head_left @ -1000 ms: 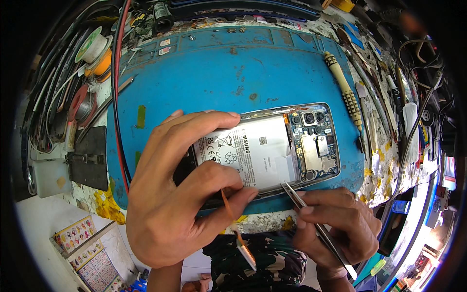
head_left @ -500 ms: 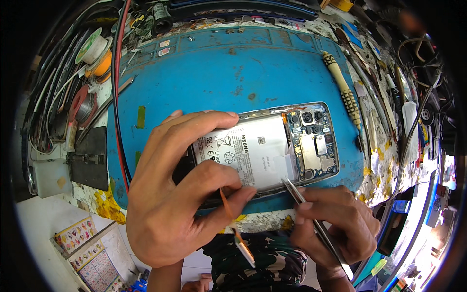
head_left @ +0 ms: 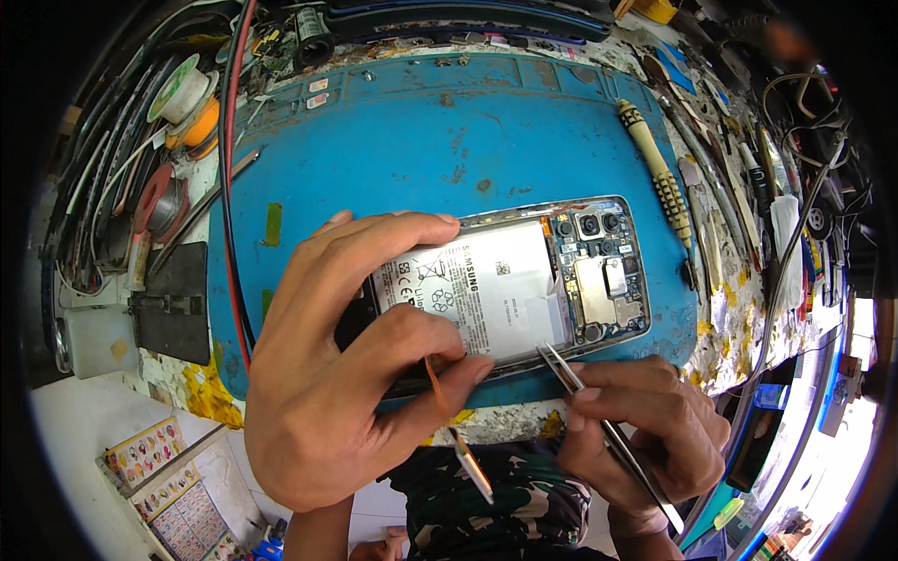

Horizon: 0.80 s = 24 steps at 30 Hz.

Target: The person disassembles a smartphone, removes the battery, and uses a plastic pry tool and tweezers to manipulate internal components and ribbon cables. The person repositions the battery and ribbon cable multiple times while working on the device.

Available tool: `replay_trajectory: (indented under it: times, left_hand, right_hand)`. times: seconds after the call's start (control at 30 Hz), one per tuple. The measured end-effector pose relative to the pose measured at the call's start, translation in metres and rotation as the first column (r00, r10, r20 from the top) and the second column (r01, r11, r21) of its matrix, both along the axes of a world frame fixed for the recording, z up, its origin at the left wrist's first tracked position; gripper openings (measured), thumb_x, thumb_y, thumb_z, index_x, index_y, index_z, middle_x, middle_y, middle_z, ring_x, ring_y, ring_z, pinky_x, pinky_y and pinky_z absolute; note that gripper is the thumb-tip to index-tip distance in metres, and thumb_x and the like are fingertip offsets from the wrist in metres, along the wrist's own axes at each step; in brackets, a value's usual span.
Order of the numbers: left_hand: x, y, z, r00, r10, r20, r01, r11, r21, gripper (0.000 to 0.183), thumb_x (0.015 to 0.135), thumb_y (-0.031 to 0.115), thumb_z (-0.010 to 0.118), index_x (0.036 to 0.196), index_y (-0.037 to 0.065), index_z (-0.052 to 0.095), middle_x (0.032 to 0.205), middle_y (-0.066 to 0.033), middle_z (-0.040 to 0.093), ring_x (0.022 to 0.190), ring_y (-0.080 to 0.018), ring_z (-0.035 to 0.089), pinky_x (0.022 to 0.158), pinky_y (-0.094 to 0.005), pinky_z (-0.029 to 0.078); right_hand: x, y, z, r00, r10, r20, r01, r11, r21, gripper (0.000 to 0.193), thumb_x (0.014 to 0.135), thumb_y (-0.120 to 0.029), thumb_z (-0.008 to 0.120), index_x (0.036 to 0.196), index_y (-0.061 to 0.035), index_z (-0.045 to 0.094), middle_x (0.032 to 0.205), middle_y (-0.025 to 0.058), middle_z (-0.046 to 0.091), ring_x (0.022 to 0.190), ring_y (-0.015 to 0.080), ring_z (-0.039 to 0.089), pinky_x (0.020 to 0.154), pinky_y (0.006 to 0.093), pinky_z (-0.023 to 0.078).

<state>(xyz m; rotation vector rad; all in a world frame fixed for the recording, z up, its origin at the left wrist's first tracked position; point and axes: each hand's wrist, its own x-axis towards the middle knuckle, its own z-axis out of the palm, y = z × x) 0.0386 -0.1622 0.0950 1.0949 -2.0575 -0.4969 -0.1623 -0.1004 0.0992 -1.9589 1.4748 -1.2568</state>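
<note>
An opened smartphone (head_left: 610, 329) lies on the blue mat, its silver-white battery (head_left: 510, 309) and camera end uncovered. My left hand (head_left: 337, 374) spans the phone's left part, middle fingers at the far edge and thumb at the near edge. Out from beside its thumb and index finger hangs a thin orange flex cable (head_left: 437, 397) with a metallic end; where the cable starts is hidden. My right hand (head_left: 655, 425) pinches metal tweezers (head_left: 613, 435). Their slightly parted tips are at the phone's near edge, by the battery's lower right corner; whether they touch it I cannot tell.
A cream-handled tool (head_left: 655, 164) lies on the mat's right side. Red and black cables (head_left: 225, 178) cross its left side. Solder spools (head_left: 164, 210) stand at the left, and many tools and wires crowd the right. A camouflage-clothed lap (head_left: 496, 505) is below the bench edge.
The tweezers' tips have shifted slightly left along the phone's near edge. The flex cable's hanging end has moved a little. My left hand keeps its grip on the phone.
</note>
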Motion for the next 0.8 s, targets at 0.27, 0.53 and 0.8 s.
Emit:
replay_trajectory:
  times: [0.27,0.53,0.8]
  left_hand:
    - [-0.0014,0.0009,-0.0004,1.0,0.011,-0.021,-0.011,1.0,0.0,0.026,0.054,0.008,0.082,0.072,0.004,0.063,0.117,-0.0186,0.067,0.11,-0.0346,0.063,0.11,-0.0489,0.038]
    - [-0.0025,0.0016,-0.0008,0.999,0.025,-0.024,-0.025,1.0,0.004,0.025,0.054,0.008,0.082,0.071,0.005,0.064,0.117,-0.0186,0.067,0.11,-0.0347,0.063,0.11,-0.049,0.038]
    - [-0.0018,0.0009,-0.0021,0.999,0.017,-0.037,-0.017,1.0,0.003,0.025,0.054,0.009,0.081,0.071,0.004,0.063,0.117,-0.0187,0.067,0.11,-0.0351,0.063,0.11,-0.0487,0.038]
  right_hand:
    - [-0.001,-0.0002,0.0014,0.998,0.018,0.055,-0.02,0.999,0.039,0.017,0.068,0.002,0.077,0.082,0.0005,0.068,0.078,0.0163,0.071,0.071,0.0243,0.071,0.063,0.0304,0.054]
    - [0.0004,-0.0001,0.0001,0.999,-0.024,0.037,0.024,1.0,0.004,0.017,0.067,0.003,0.077,0.081,0.0005,0.068,0.078,0.0176,0.071,0.071,0.0237,0.071,0.062,0.0303,0.054]
    - [0.0002,-0.0011,0.0008,0.999,-0.005,0.032,0.004,1.0,0.013,0.017,0.067,0.002,0.077,0.082,-0.0004,0.069,0.078,0.0168,0.071,0.069,0.0221,0.07,0.062,0.0302,0.053]
